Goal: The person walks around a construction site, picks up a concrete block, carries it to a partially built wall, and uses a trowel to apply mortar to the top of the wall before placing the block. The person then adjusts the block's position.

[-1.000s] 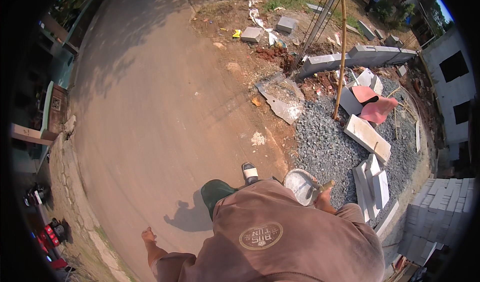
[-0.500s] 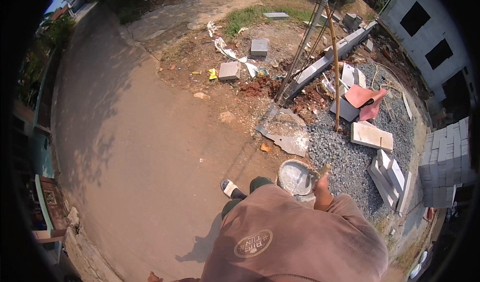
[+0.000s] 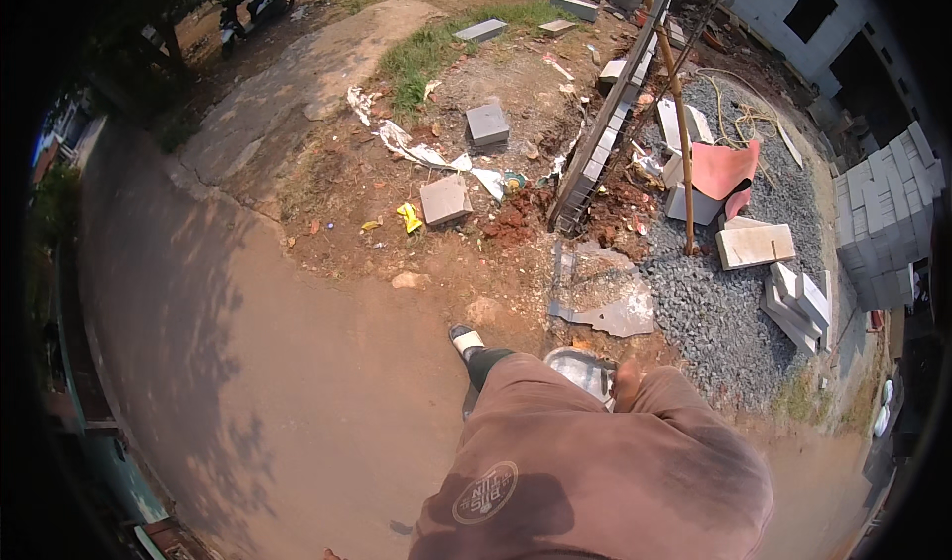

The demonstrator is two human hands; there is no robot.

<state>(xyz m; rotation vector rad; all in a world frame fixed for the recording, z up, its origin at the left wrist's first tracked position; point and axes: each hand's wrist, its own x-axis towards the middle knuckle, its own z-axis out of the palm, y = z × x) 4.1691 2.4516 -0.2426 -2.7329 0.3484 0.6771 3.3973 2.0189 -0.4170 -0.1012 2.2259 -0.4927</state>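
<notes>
By the right hand (image 3: pixel 627 379), a bucket (image 3: pixel 573 352) seemingly holds greyish residue.

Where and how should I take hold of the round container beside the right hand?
Probably best to pinch the far rim of the round container, coming from the side away from the shirt. That curved edge is exposed, while the shirt covers the near side and the right hand is at its right. No handle shows.
</notes>
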